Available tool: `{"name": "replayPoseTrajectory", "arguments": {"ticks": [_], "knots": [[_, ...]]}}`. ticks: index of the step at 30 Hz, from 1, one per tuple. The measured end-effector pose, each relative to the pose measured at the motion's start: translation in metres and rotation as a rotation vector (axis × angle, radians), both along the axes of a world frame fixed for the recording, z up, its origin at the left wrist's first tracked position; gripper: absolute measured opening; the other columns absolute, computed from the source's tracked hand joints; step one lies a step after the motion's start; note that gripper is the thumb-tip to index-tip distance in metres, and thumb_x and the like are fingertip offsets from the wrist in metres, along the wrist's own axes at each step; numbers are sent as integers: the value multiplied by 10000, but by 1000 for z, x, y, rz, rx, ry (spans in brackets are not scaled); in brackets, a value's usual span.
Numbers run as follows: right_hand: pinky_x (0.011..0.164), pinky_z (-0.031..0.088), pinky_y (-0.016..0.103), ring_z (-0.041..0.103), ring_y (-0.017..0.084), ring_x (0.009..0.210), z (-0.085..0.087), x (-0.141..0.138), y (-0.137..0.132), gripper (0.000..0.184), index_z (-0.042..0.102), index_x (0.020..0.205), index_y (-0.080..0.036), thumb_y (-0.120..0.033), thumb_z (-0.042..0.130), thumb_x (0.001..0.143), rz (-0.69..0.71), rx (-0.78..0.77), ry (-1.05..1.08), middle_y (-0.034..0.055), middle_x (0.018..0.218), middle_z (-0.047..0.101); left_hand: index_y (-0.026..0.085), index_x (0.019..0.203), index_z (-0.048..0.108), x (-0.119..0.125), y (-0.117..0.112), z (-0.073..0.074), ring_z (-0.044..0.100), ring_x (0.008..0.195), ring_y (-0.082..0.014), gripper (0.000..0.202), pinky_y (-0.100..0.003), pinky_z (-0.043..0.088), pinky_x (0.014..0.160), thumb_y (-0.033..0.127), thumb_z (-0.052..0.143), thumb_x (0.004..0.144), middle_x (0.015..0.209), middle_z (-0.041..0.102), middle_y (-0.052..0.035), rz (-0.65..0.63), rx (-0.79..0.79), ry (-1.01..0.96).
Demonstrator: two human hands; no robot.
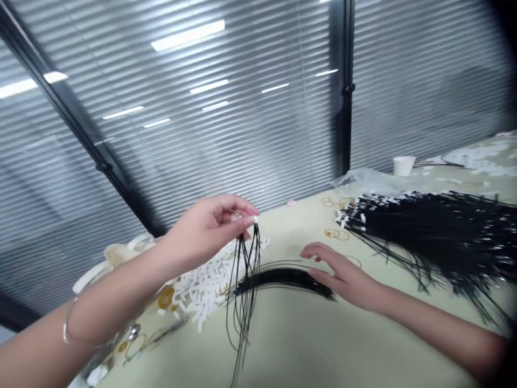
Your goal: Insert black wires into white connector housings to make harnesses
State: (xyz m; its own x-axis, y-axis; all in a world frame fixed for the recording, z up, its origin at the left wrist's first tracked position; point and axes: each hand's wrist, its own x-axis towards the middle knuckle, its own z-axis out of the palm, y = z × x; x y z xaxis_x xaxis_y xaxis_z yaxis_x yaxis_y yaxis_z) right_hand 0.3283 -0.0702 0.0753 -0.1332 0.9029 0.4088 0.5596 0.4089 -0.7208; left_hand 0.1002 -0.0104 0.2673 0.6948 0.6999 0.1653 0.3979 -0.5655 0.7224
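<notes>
My left hand (210, 226) is raised above the table, its fingertips pinched on the white-tipped ends of several thin black cords (244, 285) that hang down in loops. My right hand (337, 272) lies flat with fingers spread on the table, resting against the end of a curved bundle of black cords (283, 279). A heap of small white plastic pieces (202, 291) lies just under and behind my left hand.
A large pile of black cords with white tips (436, 234) covers the table's right side. A white cup (404, 165) and clear plastic wrap (367, 180) sit at the back near the blinds. A pale patterned cloth (323, 345) covers the table. Metal scissors (157, 334) lie front left.
</notes>
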Motion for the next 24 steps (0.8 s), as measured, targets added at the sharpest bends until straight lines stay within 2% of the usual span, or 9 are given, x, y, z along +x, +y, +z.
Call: {"name": "replayPoseTrajectory", "arguments": {"ticks": [5,8,10,12,15,18,21,22,24], "knots": [[789,450,301,544,143,906,60,-37,12,311,544,1025,-178,-447,457,896,95,-13,137,53,1008,590,139,922,661,10,4,-16,614,660,-132,182,-266,478,660,276,641,804,705,655,-28,4,-185,-2],[649,418,245,510,105,724,74,-61,22,342,558,845,-157,-440,382,923,168,-63,127,12,793,568,154,902,676,13,6,-30,619,648,-120,139,-250,490,652,236,658,791,712,673,-22,-2,-290,-84],[586,372,232,446,89,631,68,-70,30,323,522,760,-150,-378,368,929,160,-101,90,-12,683,492,160,899,684,10,9,-35,627,648,-116,136,-238,494,650,237,667,788,709,677,-19,19,-322,-122],[542,328,219,391,79,573,52,-73,37,265,480,705,-147,-325,440,897,139,-156,30,-31,626,428,166,893,691,4,12,-35,632,646,-108,134,-229,500,656,241,678,783,710,677,-11,59,-350,-174],[510,303,207,343,69,512,15,-66,40,280,441,646,-146,-318,528,849,131,-257,-81,-50,572,378,164,862,701,-13,18,-25,634,621,-105,120,-235,525,647,188,716,745,716,669,3,107,-379,-360],[606,381,258,422,103,608,-11,-48,26,223,452,678,-152,-285,497,851,100,-260,-147,-14,657,431,141,859,707,-33,22,-9,609,573,-78,121,-199,530,590,114,704,742,727,676,1,146,-297,-610],[835,423,356,507,182,936,-4,-25,4,186,521,848,-147,-318,451,869,158,-218,-150,92,942,521,129,865,692,-47,18,0,576,535,-48,94,-155,509,545,90,642,796,666,669,24,202,-228,-652],[906,407,366,490,190,1055,5,-19,-2,275,528,1011,-152,-378,474,863,225,-220,-146,117,1085,517,120,853,691,-49,15,-1,577,526,-50,90,-153,507,529,80,634,797,648,665,27,181,-216,-647],[995,365,361,425,190,1226,27,-14,-6,653,426,1289,-197,-629,476,801,405,-212,-151,116,1313,439,124,860,696,-47,7,-7,605,538,-70,99,-165,513,524,83,634,793,655,669,26,101,-266,-592]]}}
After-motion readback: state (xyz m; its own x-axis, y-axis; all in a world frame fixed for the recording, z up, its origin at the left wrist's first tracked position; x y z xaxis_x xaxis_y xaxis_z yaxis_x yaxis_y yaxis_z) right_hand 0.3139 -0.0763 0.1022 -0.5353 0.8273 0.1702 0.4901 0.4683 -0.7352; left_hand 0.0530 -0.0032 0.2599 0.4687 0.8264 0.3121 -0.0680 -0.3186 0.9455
